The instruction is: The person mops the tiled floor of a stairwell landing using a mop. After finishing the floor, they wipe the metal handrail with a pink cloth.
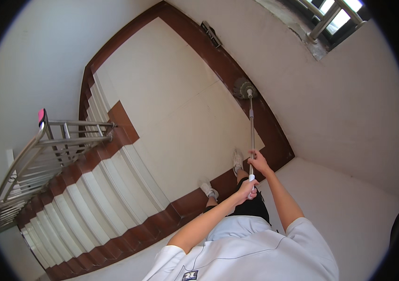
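A mop [252, 131] with a long metal pole extends away from me, its round grey head [244, 89] resting on the brown floor border along the right wall. My left hand [247, 189] is closed around the white grip at the pole's near end. Higher on the pole, my right hand [258, 161] holds the metal shaft with curled fingers. Below my hands are my white shoes [238, 161] on the landing.
The cream-tiled landing [166, 84] has a brown border. At the left, stairs [87, 196] run beside a metal railing [73, 140]. A dark object [211, 33] lies by the far right wall. A window [340, 14] with metal bars is at upper right.
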Demonstrator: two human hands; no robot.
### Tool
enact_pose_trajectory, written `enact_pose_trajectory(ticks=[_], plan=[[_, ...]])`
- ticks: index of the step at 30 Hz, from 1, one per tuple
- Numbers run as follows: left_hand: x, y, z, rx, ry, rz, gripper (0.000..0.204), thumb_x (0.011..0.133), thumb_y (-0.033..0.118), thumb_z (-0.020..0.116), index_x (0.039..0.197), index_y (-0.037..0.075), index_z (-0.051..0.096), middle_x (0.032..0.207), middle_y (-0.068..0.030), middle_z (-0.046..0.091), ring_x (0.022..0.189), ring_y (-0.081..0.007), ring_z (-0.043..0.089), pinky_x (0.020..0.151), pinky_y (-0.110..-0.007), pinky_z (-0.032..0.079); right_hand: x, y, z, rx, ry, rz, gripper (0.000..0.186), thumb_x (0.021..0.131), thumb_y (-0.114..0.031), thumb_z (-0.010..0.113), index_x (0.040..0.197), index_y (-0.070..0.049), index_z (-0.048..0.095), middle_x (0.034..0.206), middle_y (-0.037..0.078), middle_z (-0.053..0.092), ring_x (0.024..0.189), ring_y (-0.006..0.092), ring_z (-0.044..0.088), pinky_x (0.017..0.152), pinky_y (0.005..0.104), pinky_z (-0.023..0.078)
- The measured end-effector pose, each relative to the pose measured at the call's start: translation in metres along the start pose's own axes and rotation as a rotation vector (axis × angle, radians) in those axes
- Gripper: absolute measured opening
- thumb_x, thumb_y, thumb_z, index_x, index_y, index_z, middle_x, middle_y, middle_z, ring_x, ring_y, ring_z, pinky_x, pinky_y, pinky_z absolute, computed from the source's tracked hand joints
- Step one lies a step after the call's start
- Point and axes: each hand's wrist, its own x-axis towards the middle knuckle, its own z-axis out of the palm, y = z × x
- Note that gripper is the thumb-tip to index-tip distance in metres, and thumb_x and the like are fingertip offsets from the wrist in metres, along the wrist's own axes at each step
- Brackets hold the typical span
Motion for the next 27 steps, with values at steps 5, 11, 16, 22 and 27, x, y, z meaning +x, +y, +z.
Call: enact_pose_trajectory(ticks=[5,11,16,22,27], plan=[[-0.073,0.001,-0.077,-0.272,-0.086,0.045,0.019,0.080,0.016,0.045,0.064,0.012,0.036,0.039,0.0066,0.029,0.029,-0.0039,0.025,0.033,-0.020,0.020,0.002,-0.027,0.096,-0.128,0.130,0.077,0.086,0.061,-0.022,0.062,0.132,-0.012,0.015,0.099,0.024,0.054,0.091,0.0350,0.055,0.079,0.0368,0.043],[-0.222,-0.045,-0.199,-0.318,0.031,0.211,0.011,0.080,0.014,0.045,0.073,0.010,0.038,0.040,0.0074,0.031,0.029,-0.0019,0.026,0.032,-0.019,0.020,-0.055,-0.055,0.286,-0.134,-0.104,-0.031,0.098,0.064,-0.023,0.058,0.131,0.001,-0.009,0.076,0.013,0.059,0.066,0.0253,0.058,0.066,0.0325,0.046],[-0.279,-0.148,-0.254,-0.436,0.241,0.398,0.011,0.079,0.015,0.046,0.073,0.010,0.038,0.040,0.0060,0.030,0.029,-0.0043,0.027,0.032,-0.020,0.021,-0.129,-0.072,0.386,-0.473,-0.548,-0.137,0.101,0.064,-0.030,0.059,0.130,0.001,-0.010,0.091,0.025,0.057,0.085,0.0354,0.056,0.076,0.0347,0.045],[-0.265,-0.203,-0.238,-0.569,0.534,0.560,0.013,0.078,0.015,0.047,0.073,0.008,0.038,0.047,-0.0012,0.036,0.036,-0.0096,0.034,0.034,-0.023,0.026,-0.176,-0.060,0.443,-0.562,-0.975,-0.268,0.068,0.072,-0.022,0.052,0.131,-0.010,0.021,0.085,0.020,0.059,0.083,0.0284,0.059,0.074,0.0337,0.046],[-0.251,-0.185,-0.238,-0.522,0.451,0.489,0.014,0.075,0.007,0.047,0.077,0.008,0.034,0.050,0.0002,0.035,0.038,-0.0084,0.033,0.035,-0.022,0.027,-0.150,-0.040,0.419,-0.554,-0.856,-0.557,0.023,0.075,-0.020,0.051,0.096,-0.012,0.059,0.071,0.007,0.062,0.058,0.0165,0.061,0.059,0.0286,0.049]])
